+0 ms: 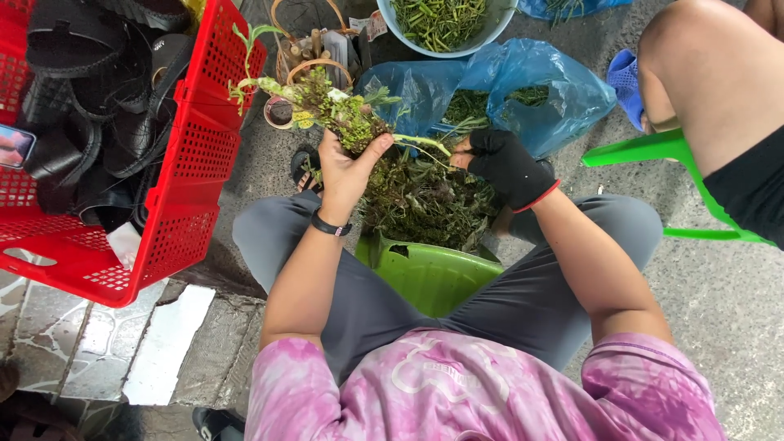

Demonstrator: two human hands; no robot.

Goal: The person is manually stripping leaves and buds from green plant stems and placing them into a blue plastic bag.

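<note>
Concrete floor (pixel 719 310) surrounds your green basin (pixel 429 273); above it your bare left hand (pixel 347 167) grips a herb bunch (pixel 343 114), your gloved right hand (pixel 506 163) pinches a stem (pixel 420 143); left stands a red crate (pixel 192 163).

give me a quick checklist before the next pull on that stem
1. Left hand grips the plant bunch: ok.
2. Right hand, in a black glove, pinches the stem: ok.
3. Green basket sits below the hands to catch trimmings: ok.
4. Blue bag is open and near the right hand: ok.
5. Red crate stays apart from the bunch: cannot tell, the leaf tips overlap it in view.
6. Glove has no tears: cannot tell.
</note>
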